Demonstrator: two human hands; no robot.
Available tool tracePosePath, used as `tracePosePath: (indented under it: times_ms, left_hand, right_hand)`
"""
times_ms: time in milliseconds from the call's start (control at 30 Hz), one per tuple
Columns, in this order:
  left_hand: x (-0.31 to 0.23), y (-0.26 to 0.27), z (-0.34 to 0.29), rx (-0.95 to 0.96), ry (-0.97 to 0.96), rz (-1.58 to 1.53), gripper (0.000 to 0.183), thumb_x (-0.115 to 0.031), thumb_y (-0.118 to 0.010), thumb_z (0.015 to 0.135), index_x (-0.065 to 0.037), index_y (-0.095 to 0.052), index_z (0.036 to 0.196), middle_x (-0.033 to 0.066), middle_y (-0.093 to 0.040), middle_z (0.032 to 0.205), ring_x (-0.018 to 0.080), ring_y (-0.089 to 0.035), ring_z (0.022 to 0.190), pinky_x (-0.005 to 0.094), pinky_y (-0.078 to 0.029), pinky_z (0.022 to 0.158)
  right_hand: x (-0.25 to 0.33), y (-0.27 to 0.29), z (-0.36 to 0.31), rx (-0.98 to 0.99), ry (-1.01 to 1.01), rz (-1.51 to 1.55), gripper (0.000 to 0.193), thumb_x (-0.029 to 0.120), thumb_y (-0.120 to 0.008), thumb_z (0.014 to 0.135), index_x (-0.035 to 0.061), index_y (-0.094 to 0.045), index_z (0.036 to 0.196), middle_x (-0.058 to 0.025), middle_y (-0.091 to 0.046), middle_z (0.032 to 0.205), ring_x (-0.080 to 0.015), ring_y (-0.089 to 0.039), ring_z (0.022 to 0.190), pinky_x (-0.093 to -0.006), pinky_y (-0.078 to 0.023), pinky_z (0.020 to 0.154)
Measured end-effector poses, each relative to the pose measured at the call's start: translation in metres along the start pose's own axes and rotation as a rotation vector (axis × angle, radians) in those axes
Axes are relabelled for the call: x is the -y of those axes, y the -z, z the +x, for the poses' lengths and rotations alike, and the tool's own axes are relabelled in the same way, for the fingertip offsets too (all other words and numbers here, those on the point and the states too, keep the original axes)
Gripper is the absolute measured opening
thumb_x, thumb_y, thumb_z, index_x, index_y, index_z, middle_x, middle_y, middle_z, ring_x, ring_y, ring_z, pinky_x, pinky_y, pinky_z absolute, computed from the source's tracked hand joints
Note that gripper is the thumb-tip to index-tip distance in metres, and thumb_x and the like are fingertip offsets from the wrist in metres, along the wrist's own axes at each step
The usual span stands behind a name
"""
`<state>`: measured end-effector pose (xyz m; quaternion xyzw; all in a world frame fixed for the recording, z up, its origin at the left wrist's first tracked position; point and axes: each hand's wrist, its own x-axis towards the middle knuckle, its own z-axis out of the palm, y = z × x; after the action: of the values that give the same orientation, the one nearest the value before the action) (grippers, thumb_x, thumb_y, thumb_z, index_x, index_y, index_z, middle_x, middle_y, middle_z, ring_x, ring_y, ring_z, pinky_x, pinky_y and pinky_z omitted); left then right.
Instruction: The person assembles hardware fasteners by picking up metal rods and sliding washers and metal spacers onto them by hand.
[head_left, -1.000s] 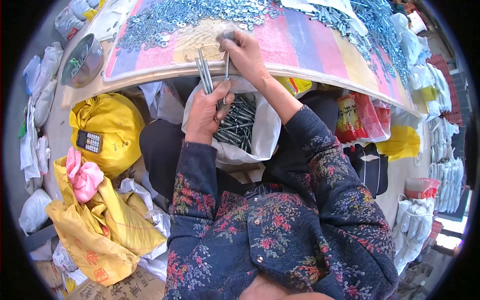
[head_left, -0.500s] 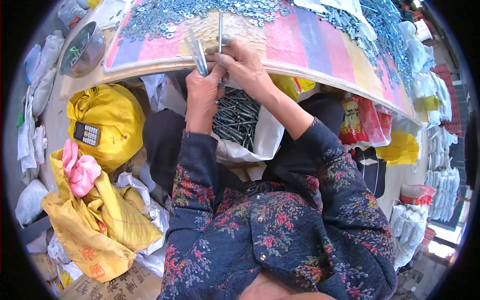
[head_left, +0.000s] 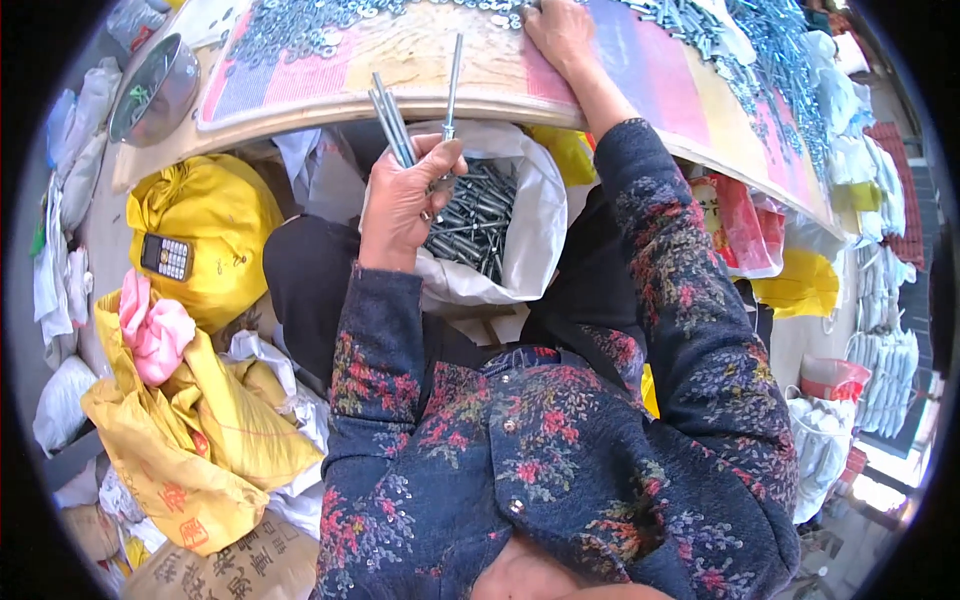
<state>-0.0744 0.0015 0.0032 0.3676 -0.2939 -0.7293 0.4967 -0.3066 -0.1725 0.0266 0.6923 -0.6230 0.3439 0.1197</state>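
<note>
My left hand [head_left: 405, 200] grips several long grey bolts [head_left: 392, 122], fanned upward, above a white sack [head_left: 530, 230] in my lap that is filled with more bolts [head_left: 475, 215]. My right hand [head_left: 562, 32] reaches forward onto the striped board [head_left: 640, 80] and rests at a heap of small metal nuts and washers [head_left: 300, 25] at its far edge. What the right fingers hold is hidden.
A metal bowl [head_left: 160, 90] sits on the board's left corner. A yellow sack [head_left: 205, 225] with a small calculator [head_left: 166, 257] on it lies at my left, beside a pink cloth [head_left: 152, 335] and more yellow bags [head_left: 190, 450]. Bagged goods [head_left: 885, 330] line the right.
My left hand has come down with the bolts from the board edge toward the sack. My right hand has moved forward and right to the heap of nuts.
</note>
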Motion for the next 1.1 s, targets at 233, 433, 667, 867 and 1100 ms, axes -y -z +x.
tracePosePath:
  times_ms: [233,433,667,867,1100]
  left_hand:
    - [0.001,0.001,0.003,0.009,0.030,-0.032,0.018,-0.005,-0.070,0.082,0.003,-0.061,0.095,0.0105,-0.065,0.076,0.0051,-0.046,0.048,0.0164,-0.032,0.041]
    - [-0.003,0.001,-0.008,-0.028,-0.001,0.036,0.016,-0.005,-0.071,0.080,0.003,-0.062,0.091,0.0095,-0.064,0.074,0.0053,-0.047,0.050,0.0167,-0.031,0.040]
    - [-0.010,0.004,-0.018,0.024,0.000,0.065,0.018,-0.009,-0.072,0.080,0.003,-0.063,0.090,0.0062,-0.061,0.072,0.0051,-0.048,0.052,0.0164,-0.030,0.040]
    - [-0.012,0.026,-0.017,0.093,0.061,-0.129,0.018,-0.010,-0.072,0.081,0.002,-0.063,0.090,0.0050,-0.061,0.072,0.0043,-0.047,0.052,0.0162,-0.029,0.040]
    - [-0.012,0.014,-0.026,-0.174,-0.256,0.151,0.014,-0.010,-0.072,0.081,-0.001,-0.065,0.088,0.0019,-0.060,0.066,0.0042,-0.045,0.048,0.0198,-0.032,0.041]
  right_hand:
    - [-0.018,0.004,0.002,0.165,0.102,-0.061,0.025,0.021,-0.060,0.083,-0.0035,-0.064,0.085,-0.0270,-0.063,0.082,-0.0412,-0.063,0.078,-0.0487,-0.049,0.070]
    - [0.064,0.066,-0.038,0.399,-0.156,0.665,0.022,0.022,-0.061,0.092,0.0004,-0.068,0.093,-0.0029,-0.065,0.076,-0.0077,-0.059,0.070,-0.0230,-0.047,0.067]
    - [0.065,0.074,-0.031,0.638,-0.157,1.105,0.027,0.029,-0.064,0.091,0.0018,-0.068,0.091,0.0011,-0.061,0.073,-0.0041,-0.055,0.068,-0.0199,-0.045,0.063]
    - [0.102,0.073,-0.028,0.852,-0.041,0.768,0.032,0.033,-0.069,0.086,0.0018,-0.069,0.088,0.0020,-0.059,0.072,-0.0048,-0.055,0.068,-0.0200,-0.046,0.064]
    - [0.141,0.045,-0.091,0.851,-0.805,1.831,0.037,0.034,-0.054,0.094,0.0021,-0.066,0.109,-0.0120,-0.067,0.103,-0.0200,-0.063,0.091,-0.0337,-0.050,0.082]
